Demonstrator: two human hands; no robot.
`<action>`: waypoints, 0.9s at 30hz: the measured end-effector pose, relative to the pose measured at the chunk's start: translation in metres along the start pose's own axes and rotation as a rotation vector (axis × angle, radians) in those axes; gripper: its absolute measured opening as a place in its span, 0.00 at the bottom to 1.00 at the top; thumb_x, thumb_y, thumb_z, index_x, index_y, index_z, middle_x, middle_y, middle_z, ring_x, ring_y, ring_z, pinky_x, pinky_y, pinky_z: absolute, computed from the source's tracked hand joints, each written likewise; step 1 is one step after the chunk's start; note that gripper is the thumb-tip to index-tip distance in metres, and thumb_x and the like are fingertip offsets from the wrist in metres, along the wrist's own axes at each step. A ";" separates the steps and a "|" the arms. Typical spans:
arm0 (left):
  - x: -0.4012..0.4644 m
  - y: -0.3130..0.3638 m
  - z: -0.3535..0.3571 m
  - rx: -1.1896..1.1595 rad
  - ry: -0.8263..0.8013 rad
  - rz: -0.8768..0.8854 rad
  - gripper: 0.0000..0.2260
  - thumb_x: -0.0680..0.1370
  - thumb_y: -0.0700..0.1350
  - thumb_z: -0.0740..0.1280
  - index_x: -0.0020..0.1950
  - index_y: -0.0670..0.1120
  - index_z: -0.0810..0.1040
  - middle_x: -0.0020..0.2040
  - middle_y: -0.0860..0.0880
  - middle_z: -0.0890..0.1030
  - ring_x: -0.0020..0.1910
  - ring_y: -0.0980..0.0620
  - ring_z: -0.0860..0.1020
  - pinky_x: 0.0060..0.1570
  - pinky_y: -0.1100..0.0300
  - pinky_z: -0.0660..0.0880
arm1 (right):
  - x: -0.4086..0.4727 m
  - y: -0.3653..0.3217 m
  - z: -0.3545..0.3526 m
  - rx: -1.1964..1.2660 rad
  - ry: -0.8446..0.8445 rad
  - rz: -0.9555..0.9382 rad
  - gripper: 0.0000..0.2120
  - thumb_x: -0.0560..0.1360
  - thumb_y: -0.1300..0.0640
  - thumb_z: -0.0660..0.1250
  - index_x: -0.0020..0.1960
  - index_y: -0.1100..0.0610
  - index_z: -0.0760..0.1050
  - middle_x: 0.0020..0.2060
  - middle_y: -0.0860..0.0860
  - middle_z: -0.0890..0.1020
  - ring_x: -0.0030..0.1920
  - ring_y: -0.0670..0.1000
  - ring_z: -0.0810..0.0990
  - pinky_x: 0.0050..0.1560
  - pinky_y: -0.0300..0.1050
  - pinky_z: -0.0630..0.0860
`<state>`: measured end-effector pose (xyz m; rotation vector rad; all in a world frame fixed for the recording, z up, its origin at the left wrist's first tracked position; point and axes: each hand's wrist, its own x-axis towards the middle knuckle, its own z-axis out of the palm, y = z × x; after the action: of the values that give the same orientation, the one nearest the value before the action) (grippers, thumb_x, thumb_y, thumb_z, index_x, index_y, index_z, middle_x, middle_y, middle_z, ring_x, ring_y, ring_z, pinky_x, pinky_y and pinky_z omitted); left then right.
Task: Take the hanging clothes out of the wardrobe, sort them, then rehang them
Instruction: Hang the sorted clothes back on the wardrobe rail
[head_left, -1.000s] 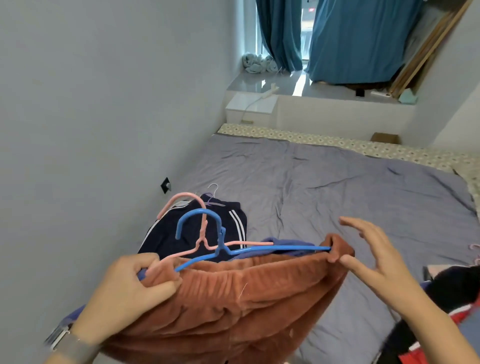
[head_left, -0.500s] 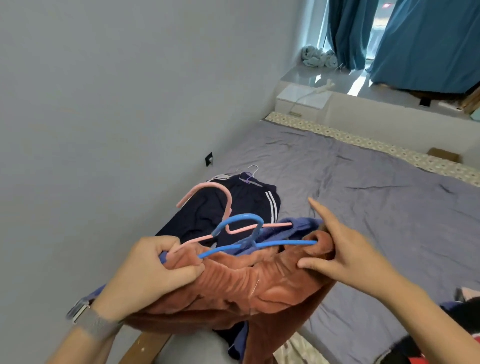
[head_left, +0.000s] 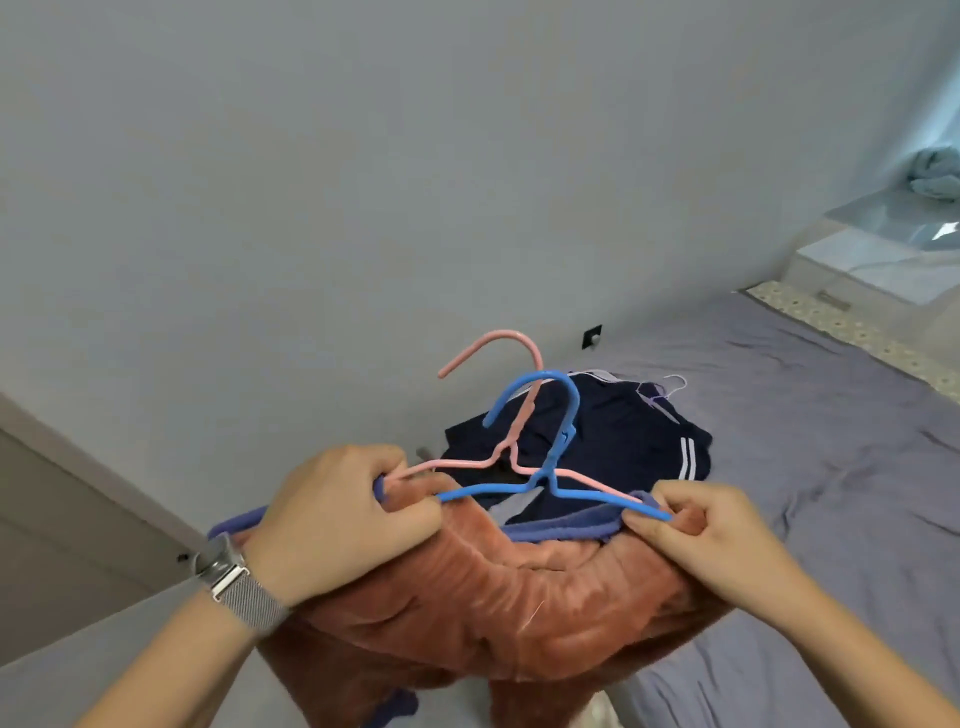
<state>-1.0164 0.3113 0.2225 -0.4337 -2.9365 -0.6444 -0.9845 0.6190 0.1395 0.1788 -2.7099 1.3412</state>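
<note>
While both hands grip the rust-brown fleece garment (head_left: 498, 603) at the middle of the frame, the job in hand looks like seating or freeing its waistband on the hangers. The left hand (head_left: 332, 514) is clenched round the left end of the waistband together with the ends of the pink hanger (head_left: 511, 431) and the blue hanger (head_left: 550, 462); the right hand (head_left: 691, 535) pinches the right end, thumb and fingers (head_left: 649, 519) closed on the cloth at the tip of the blue hanger's arm. A purple-blue garment (head_left: 566, 525) lies tucked behind the brown one on the same hangers.

To do this well, I would keep the waistband taut between the two hands, work one hanger at a time, and keep the two hooks from tangling, since they cross just above the hands. The fleece looks thick and heavy, so it may drag off a thin arm if let slack.

Behind, in the centre right, a navy garment with white stripes (head_left: 623, 441) lies on the bed (head_left: 810, 426), whose grey-purple sheet fills the right side. A plain grey wall (head_left: 363, 182) takes the upper left, with a small dark wall fitting (head_left: 592, 336) near the bed's edge, and a white ledge (head_left: 883, 260) shows at the upper right.
</note>
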 end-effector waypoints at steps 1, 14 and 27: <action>-0.007 -0.002 -0.003 -0.020 -0.018 0.006 0.20 0.61 0.64 0.57 0.33 0.46 0.65 0.25 0.50 0.65 0.26 0.52 0.65 0.30 0.54 0.66 | 0.001 0.001 -0.003 0.012 -0.020 0.013 0.22 0.64 0.39 0.69 0.28 0.54 0.65 0.24 0.46 0.64 0.28 0.42 0.63 0.30 0.38 0.60; -0.185 -0.029 -0.030 -0.045 0.140 -0.260 0.14 0.72 0.62 0.58 0.53 0.59 0.73 0.48 0.62 0.75 0.49 0.62 0.74 0.51 0.58 0.72 | 0.034 -0.061 0.063 0.122 -0.348 -0.152 0.16 0.67 0.52 0.76 0.28 0.56 0.71 0.22 0.47 0.67 0.28 0.44 0.65 0.34 0.42 0.62; -0.463 -0.035 -0.100 0.143 0.639 -0.797 0.11 0.69 0.59 0.64 0.40 0.53 0.74 0.38 0.57 0.76 0.40 0.62 0.74 0.42 0.65 0.69 | -0.092 -0.287 0.204 0.138 -1.308 -0.764 0.14 0.75 0.42 0.61 0.35 0.47 0.72 0.29 0.46 0.67 0.31 0.43 0.63 0.32 0.38 0.60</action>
<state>-0.5809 0.1212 0.2252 0.8412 -2.4072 -0.4892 -0.8591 0.2894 0.2272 2.5168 -2.5771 1.3120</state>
